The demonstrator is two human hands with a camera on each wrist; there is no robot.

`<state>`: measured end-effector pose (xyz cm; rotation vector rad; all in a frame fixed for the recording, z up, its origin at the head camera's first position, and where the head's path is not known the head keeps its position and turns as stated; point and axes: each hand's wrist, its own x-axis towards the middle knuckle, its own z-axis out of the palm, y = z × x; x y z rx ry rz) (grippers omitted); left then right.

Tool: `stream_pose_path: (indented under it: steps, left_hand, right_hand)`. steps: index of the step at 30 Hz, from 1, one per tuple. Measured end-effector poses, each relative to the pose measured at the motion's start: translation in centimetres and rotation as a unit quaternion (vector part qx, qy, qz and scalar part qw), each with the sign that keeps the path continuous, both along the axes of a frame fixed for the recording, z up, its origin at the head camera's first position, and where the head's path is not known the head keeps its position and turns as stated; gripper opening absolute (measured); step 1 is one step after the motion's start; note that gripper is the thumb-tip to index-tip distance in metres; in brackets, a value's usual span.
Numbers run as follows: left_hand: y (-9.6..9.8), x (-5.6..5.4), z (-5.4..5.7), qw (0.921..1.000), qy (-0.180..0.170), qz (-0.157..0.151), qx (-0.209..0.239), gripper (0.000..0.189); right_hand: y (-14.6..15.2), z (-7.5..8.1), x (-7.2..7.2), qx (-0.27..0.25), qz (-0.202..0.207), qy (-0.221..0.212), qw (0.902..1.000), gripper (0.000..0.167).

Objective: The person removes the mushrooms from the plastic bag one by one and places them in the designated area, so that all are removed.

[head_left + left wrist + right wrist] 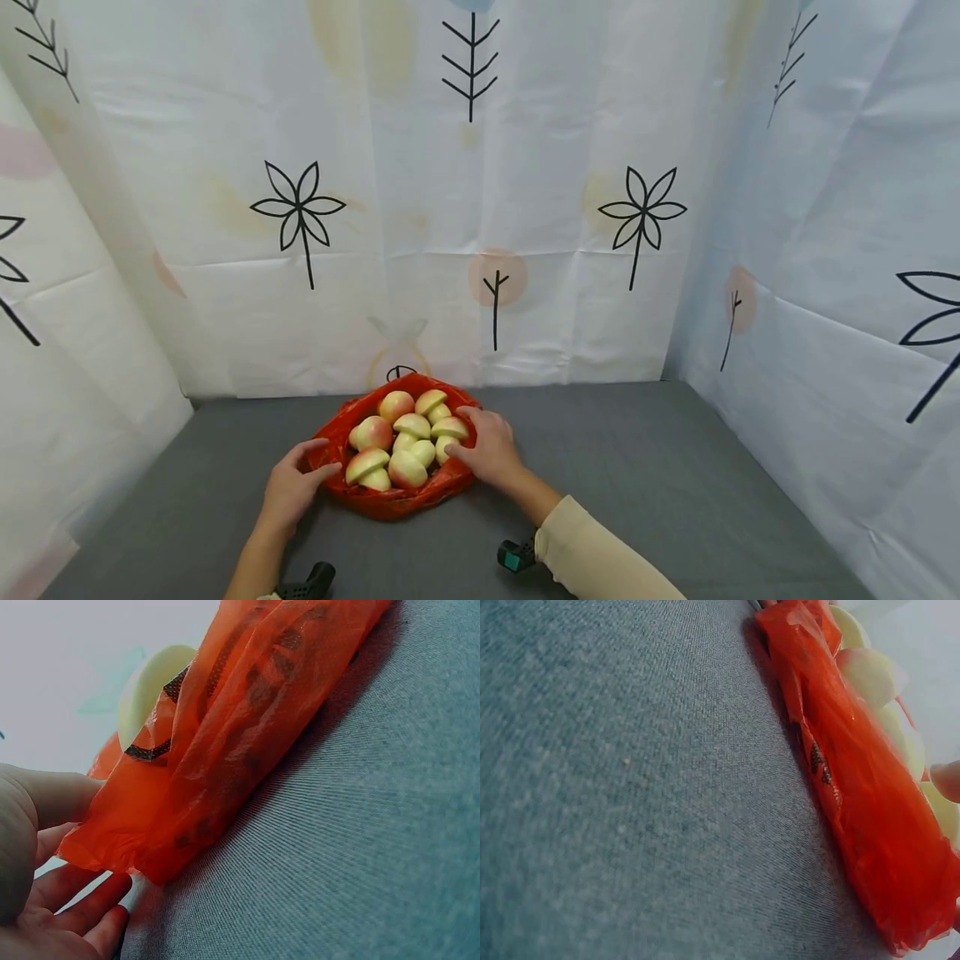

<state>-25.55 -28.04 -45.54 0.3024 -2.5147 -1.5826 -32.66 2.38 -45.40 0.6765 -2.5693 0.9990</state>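
A red plastic bag [390, 503] with its mouth spread wide sits on the grey cloth. Inside lie several mushroom-shaped pieces [412, 427], pale yellow with a reddish blush on some caps. My left hand [291, 492] holds the bag's left edge; in the left wrist view the thin plastic passes between thumb [60, 796] and fingers. At the opposite side my right hand [491, 450] grips the rim, its thumb reaching inward over a mushroom-shaped piece. Dark printing shows through the bag [247, 712] in the left wrist view. Most of the right hand is outside the right wrist view.
Grey cloth [615, 467] covers the surface around the bag. White patterned curtains [420, 208] stand behind it and along both sides. A black device [517, 554] is worn at the right wrist, and another [309, 583] at the left wrist.
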Motion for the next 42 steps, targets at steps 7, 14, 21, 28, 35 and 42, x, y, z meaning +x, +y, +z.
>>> stream_pose_path:
  steps: [7,14,21,28,35,42]
  left_hand:
    - [-0.16,-0.22,-0.33,0.9999,-0.013,-0.005,-0.008,0.061]
    - [-0.43,-0.36,-0.63,0.9998,0.004,-0.004,-0.021,0.06]
    - [-0.38,-0.12,-0.41,0.998,0.016,0.017,-0.058,0.056]
    - [0.0,0.08,-0.59,0.9973,0.017,0.017,-0.07,0.055]
    - [0.04,0.1,-0.52,0.9963,0.021,0.019,-0.081,0.052]
    - [-0.01,0.16,-0.58,0.9958,0.025,0.021,-0.086,0.052]
  right_hand:
    - [-0.55,-0.33,0.25,0.044,-0.004,-0.015,0.9989,0.065]
    - [-0.94,-0.44,0.38,0.055,-0.01,-0.008,0.9984,0.068]
    - [-1.03,-0.44,0.79,0.071,-0.002,0.002,0.9975,0.07]
    - [-0.72,-0.66,0.94,0.085,-0.011,-0.009,0.9962,0.073]
    - [-0.72,-0.8,0.79,0.085,-0.011,0.004,0.9963,0.072]
    - [-0.6,-0.67,0.54,0.073,-0.009,0.015,0.9972,0.074]
